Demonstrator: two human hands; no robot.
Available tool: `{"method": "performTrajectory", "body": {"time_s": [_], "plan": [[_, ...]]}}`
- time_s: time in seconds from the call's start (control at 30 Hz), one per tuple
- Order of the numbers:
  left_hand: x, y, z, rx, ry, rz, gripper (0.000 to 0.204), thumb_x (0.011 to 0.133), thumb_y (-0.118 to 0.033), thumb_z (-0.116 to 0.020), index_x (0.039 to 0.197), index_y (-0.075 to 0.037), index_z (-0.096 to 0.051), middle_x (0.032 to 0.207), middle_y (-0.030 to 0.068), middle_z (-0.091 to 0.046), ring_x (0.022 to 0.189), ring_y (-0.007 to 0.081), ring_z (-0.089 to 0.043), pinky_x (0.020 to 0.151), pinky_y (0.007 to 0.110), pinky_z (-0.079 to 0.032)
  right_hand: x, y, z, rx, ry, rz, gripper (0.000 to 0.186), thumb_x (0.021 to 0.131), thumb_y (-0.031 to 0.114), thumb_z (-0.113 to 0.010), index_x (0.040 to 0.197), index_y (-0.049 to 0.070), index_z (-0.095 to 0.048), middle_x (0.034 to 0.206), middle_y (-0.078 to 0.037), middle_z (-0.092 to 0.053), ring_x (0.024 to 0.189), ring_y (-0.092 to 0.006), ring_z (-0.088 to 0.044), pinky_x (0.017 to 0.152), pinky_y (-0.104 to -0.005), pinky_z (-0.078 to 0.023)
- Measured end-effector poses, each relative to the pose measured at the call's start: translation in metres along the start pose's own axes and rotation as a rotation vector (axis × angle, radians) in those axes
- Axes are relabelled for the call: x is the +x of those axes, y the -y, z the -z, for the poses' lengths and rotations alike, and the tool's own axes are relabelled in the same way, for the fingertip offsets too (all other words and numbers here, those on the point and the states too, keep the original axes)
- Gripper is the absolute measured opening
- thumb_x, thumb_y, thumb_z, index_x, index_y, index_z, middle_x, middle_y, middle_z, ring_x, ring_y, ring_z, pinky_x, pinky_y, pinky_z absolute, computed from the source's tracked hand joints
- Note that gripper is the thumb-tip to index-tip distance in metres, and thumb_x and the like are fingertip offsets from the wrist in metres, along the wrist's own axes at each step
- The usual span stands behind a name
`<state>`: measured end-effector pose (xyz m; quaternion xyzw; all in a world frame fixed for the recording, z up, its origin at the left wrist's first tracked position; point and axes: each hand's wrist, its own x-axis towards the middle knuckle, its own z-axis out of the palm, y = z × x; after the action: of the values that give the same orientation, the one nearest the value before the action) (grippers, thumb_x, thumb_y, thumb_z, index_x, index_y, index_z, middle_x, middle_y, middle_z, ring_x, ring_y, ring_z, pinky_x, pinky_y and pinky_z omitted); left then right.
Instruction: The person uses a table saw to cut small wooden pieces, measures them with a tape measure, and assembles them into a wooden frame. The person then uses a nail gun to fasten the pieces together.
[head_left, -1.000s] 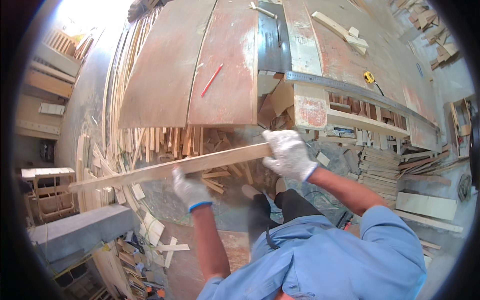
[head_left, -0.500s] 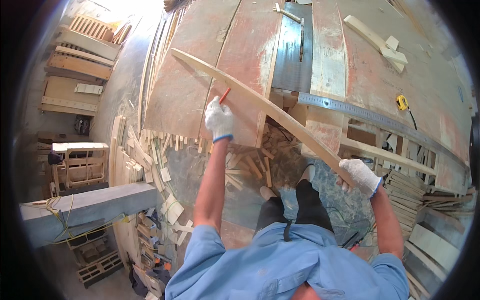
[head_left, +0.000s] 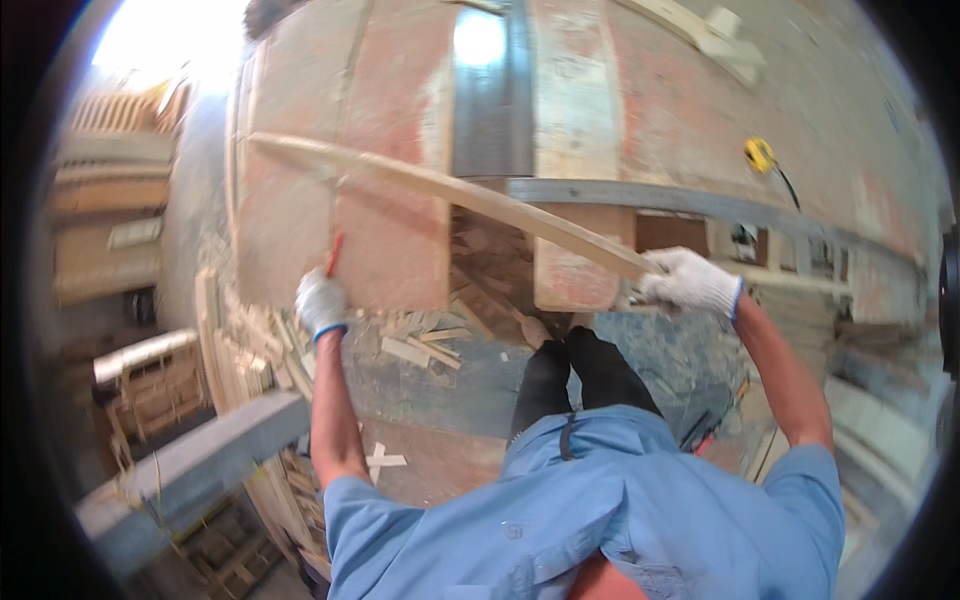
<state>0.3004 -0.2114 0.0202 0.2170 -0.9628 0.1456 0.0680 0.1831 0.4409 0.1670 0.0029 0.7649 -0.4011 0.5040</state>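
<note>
Long wood strip [head_left: 470, 194] runs diag over bench [head_left: 390, 265], its R end in R hand [head_left: 692, 280], closed round it. L hand [head_left: 321, 303], curled round red pencil [head_left: 334, 256], is apart from strip, on person's side of it, nr bench's front edge

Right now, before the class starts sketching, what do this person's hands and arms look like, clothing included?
The left hand and right hand wear whitish cloth gloves, each edged with a blue band at the wrist. The forearms are bare below short, light-blue sleeves. Blur hides finer glove detail.
</note>
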Motion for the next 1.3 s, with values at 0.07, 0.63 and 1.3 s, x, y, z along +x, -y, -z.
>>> {"method": "performTrajectory", "body": {"time_s": [0.07,0.63,1.3], "plan": [[-0.011,0.038,-0.016,-0.036,-0.026,0.000,0.011,0.095,-0.020,-0.065,0.100,-0.013,-0.072,0.097,0.0142,-0.073,0.089,0.0389,-0.074,0.077,0.054,-0.060,0.004,0.009,0.003,-0.167,-0.076,0.051,0.034,0.097,0.026,-0.067,0.125,0.007,-0.075,0.090,-0.011,-0.076,0.082,-0.0211,-0.077,0.073,-0.0393,-0.061],[0.063,-0.321,0.189,-0.591,0.219,-1.121,0.049,0.085,-0.012,-0.079,0.133,-0.008,-0.070,0.127,0.0176,-0.073,0.122,0.0404,-0.066,0.109,0.054,-0.050,-0.022,-0.009,0.016,-0.544,-0.515,0.332,0.042,0.098,0.042,-0.070,0.127,0.012,-0.074,0.113,-0.022,-0.077,0.110,-0.0415,-0.073,0.097,-0.0512,-0.058],[0.064,-0.550,0.209,-0.540,0.489,-0.884,0.034,0.096,-0.029,-0.075,0.124,-0.011,-0.075,0.107,0.0177,-0.078,0.102,0.0404,-0.075,0.087,0.051,-0.058,0.037,-0.089,0.203,-0.540,-1.108,0.501,0.039,0.101,0.043,-0.064,0.100,0.007,-0.076,0.097,-0.019,-0.075,0.097,-0.0403,-0.071,0.092,-0.0545,-0.054]]}}
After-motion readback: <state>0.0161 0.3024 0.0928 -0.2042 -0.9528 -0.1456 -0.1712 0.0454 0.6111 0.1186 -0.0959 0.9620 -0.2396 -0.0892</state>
